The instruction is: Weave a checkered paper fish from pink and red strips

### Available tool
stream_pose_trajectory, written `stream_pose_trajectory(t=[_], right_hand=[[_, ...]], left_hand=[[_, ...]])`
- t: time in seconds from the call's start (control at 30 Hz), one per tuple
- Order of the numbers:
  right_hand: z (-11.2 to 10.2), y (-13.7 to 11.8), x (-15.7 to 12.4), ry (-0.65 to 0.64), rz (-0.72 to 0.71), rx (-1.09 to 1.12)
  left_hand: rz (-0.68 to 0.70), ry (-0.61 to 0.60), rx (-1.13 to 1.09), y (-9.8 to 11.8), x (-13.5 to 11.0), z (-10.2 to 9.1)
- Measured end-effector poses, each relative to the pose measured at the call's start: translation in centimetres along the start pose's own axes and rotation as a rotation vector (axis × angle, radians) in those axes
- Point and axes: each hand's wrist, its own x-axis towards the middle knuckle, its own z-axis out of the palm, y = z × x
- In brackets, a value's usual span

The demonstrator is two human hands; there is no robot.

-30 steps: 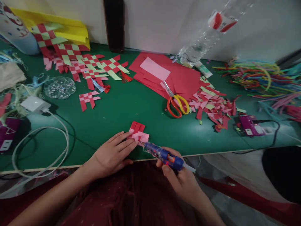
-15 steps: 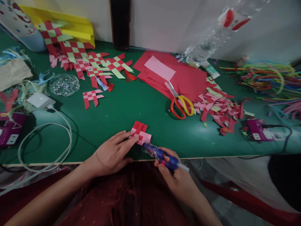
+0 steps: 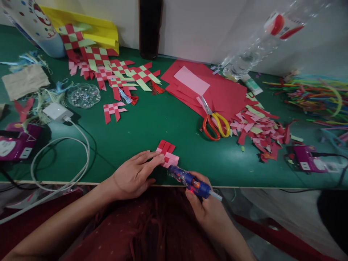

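A small woven piece of red and pink paper strips (image 3: pixel 168 153) lies near the front edge of the green table (image 3: pixel 152 123). My left hand (image 3: pixel 134 174) rests flat beside it, fingers stretched out, with the fingertips pressing its left edge. My right hand (image 3: pixel 208 206) is closed round a blue glue gun (image 3: pixel 191 180), whose nozzle points at the woven piece's lower right corner. A glue stick pokes out of the gun's back end.
Orange and yellow scissors (image 3: pixel 214 125) lie on red paper sheets (image 3: pixel 217 90) beside a heap of paper scraps (image 3: pixel 258 128). Finished woven pieces (image 3: pixel 114 74) lie at the back left. A white charger and cable (image 3: pixel 58 145) are at the left, purple boxes (image 3: pixel 307 161) at both sides.
The view has shifted, so everything sits a little further right in the picture. Both hands, the glue gun and the woven piece keep the same pose against each other.
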Motion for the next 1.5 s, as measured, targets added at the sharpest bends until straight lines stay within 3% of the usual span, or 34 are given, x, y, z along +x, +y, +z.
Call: stream_pose_trajectory(t=[0.33,0.63,1.27,1.5], right_hand=[[-0.8,-0.9,0.4,-0.029,-0.004,-0.028],[-1.1,-1.3,1.0,-0.064,0.143,0.141],[-1.3,-1.2,0.7,-0.073,0.120,0.141],[-1.8,-1.0,0.3,-0.022,0.138,0.191]], left_hand=[[-0.004,0.000,0.018,-0.1,-0.1,0.2],[0.073,-0.071,0.119,-0.1,0.1,0.1],[0.075,-0.079,0.131,-0.2,-0.1,0.1],[0.072,-0.054,0.122,-0.2,-0.1,0.1]])
